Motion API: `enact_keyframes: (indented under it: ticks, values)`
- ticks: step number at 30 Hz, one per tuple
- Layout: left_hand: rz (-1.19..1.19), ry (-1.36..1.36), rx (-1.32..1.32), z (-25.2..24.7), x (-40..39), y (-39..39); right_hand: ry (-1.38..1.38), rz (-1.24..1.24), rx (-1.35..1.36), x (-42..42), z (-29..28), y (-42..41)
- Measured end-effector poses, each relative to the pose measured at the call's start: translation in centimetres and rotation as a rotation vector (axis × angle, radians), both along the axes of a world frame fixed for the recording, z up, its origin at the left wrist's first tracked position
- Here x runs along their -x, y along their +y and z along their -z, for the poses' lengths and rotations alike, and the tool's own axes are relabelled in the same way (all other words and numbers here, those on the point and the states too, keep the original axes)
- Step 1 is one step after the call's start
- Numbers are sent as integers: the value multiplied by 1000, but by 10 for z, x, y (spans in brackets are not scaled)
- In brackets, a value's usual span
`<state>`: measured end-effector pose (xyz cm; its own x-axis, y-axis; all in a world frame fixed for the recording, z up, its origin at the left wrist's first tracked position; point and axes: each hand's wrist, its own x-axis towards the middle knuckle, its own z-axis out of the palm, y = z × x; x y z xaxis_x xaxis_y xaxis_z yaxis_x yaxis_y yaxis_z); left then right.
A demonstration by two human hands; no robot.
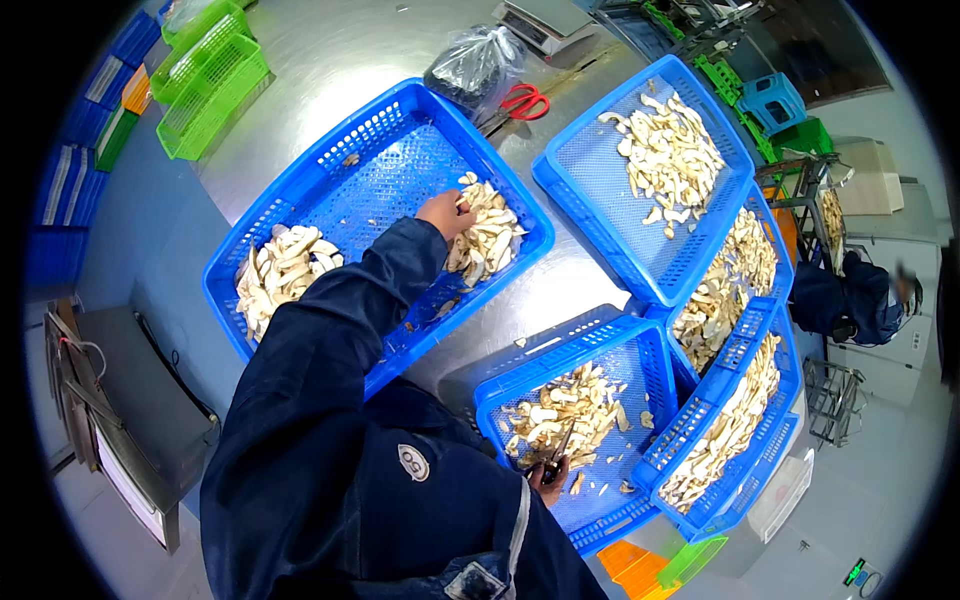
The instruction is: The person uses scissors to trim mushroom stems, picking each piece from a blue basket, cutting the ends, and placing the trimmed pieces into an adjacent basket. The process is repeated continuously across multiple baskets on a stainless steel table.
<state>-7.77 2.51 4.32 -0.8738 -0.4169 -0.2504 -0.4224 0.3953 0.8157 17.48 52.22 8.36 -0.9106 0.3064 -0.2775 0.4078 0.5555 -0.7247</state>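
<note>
In the large blue perforated basket (pixel 300 180), my left hand (pixel 448 215) reaches to a pile of sliced mushrooms (pixel 487 251). Its fingers are bent at the pile's edge, and the picture does not settle whether a slice is pinched between them. Another heap of pale slices (pixel 281 274) lies at the basket's left end, partly behind my sleeve. My right hand (pixel 551 484) grips a pair of dark-handled scissors (pixel 556 459), blades pointing up over mushroom pieces (pixel 574 409) in a smaller blue basket (pixel 499 394).
Blue baskets of mushroom slices crowd the right, including an upper one (pixel 600 180) and a tilted one (pixel 712 390). Red-handled scissors (pixel 529 103) lie beside a clear plastic bag (pixel 484 64). Green baskets (pixel 214 97) stand upper left. A person (pixel 851 296) is at far right.
</note>
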Motion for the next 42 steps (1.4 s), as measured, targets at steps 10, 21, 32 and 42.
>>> enact_keyframes:
  ticks: [10,21,32,42]
  values:
    - [15,150,-1123,-59,-27,20,-13,17,-3,-18,16,1]
    - [-50,137,-773,-36,-37,30,-90,84,-245,9,-25,-2]
    - [139,193,-374,-76,-42,52,5,247,25,3,-20,-9]
    - [964,8,-542,-132,-85,226,239,-86,452,78,-72,-81]
